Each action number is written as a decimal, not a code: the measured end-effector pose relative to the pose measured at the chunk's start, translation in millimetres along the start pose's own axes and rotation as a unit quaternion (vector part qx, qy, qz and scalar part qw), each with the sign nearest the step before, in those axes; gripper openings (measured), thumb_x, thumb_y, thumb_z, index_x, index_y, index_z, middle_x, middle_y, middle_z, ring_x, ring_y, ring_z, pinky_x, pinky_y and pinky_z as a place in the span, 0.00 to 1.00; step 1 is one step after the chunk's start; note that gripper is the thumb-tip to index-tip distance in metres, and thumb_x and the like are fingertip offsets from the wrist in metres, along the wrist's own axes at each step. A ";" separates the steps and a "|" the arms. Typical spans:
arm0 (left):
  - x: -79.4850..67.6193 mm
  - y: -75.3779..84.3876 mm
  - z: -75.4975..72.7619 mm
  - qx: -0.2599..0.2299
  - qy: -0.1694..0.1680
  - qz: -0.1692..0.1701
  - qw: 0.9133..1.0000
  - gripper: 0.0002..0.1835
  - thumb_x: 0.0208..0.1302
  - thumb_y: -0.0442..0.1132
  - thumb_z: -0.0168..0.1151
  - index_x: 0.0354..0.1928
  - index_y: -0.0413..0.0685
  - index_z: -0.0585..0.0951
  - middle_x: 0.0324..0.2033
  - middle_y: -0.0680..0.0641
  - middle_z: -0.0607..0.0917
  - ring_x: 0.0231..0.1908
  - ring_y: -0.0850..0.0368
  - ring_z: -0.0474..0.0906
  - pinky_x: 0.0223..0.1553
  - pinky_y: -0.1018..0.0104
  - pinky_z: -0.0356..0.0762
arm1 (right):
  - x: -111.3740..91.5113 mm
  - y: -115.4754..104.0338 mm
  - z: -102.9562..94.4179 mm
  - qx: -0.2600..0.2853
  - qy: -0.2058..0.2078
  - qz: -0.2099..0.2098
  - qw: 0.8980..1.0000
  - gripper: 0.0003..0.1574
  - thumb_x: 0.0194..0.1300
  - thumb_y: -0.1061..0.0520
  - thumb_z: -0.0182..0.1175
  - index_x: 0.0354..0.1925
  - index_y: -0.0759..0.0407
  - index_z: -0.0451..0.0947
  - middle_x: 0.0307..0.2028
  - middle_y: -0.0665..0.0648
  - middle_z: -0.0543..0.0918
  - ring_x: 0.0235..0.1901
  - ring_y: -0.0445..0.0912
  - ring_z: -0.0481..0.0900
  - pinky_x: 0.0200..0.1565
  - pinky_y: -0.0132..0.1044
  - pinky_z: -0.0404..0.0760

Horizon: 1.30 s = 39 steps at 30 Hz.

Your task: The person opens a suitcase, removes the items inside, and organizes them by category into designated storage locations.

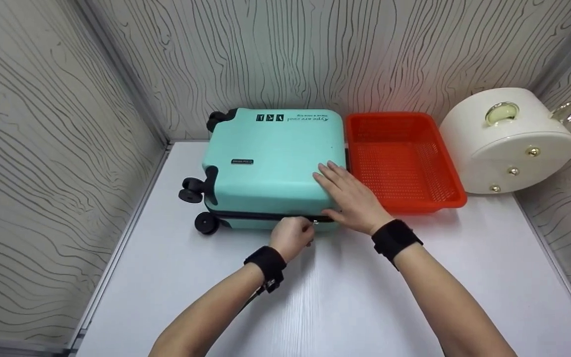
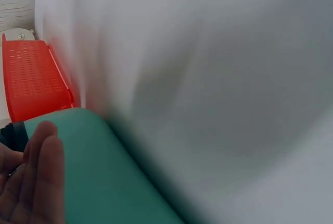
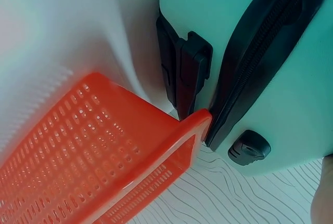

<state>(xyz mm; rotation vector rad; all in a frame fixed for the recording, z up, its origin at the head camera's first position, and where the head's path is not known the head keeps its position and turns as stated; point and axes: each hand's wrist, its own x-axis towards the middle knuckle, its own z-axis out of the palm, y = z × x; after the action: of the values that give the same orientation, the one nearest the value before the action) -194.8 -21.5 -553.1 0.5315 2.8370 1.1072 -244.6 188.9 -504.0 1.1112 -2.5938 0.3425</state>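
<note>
A mint-green suitcase (image 1: 275, 148) lies flat on the white table, its wheels toward the left. A black zipper (image 3: 250, 62) runs around its side. At the front side, my left hand (image 1: 291, 236) has its fingers curled and pinches the small metal zipper pull (image 1: 315, 221). In the left wrist view the fingers of that left hand (image 2: 36, 182) partly hide the pull. My right hand (image 1: 352, 201) rests on the suitcase's front right corner with fingers spread. Only an edge of the right hand (image 3: 323, 195) shows in the right wrist view.
Against the suitcase's right end stands a red perforated plastic basket (image 1: 456, 186). Farther right is a round cream case (image 1: 508, 144) with gold-coloured fittings. Patterned panels (image 1: 285, 54) enclose the white table (image 1: 176, 277) at the back and sides. Black wheels (image 1: 207, 223) stick out at the left.
</note>
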 end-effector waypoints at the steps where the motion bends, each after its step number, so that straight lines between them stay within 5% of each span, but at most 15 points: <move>1: -0.1 -0.8 -0.6 0.001 0.000 0.000 1.000 0.14 0.71 0.34 0.58 0.30 0.46 0.89 0.16 0.61 0.80 0.18 0.69 0.75 0.23 0.71 0.73 | -0.1 0.2 -0.5 -0.001 -0.003 0.002 1.000 0.60 0.62 0.48 0.74 0.81 0.54 0.52 0.80 0.57 0.55 0.79 0.52 0.47 0.76 0.49 0.52; 14: -7.3 -10.8 -5.7 0.069 0.029 0.025 0.997 0.10 0.74 0.39 0.61 0.39 0.48 0.90 0.20 0.59 0.83 0.19 0.71 0.75 0.23 0.73 0.74 | -1.7 0.4 -0.3 0.000 0.000 0.007 1.000 0.59 0.63 0.47 0.73 0.81 0.53 0.52 0.80 0.56 0.54 0.79 0.52 0.46 0.75 0.49 0.52; 39: -24.0 -38.4 -26.6 0.031 0.046 -0.016 0.998 0.12 0.75 0.39 0.61 0.50 0.43 0.89 0.31 0.50 0.89 0.21 0.69 0.79 0.25 0.71 0.78 | -1.5 0.5 1.6 -0.003 0.004 0.008 1.000 0.60 0.62 0.47 0.74 0.81 0.53 0.51 0.80 0.56 0.54 0.79 0.52 0.46 0.75 0.50 0.53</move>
<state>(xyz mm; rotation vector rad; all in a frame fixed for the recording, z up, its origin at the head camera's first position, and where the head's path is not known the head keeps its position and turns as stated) -188.2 -73.1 -560.8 0.4484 2.9556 1.0674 -244.2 189.7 -506.1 1.0862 -2.5951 0.3432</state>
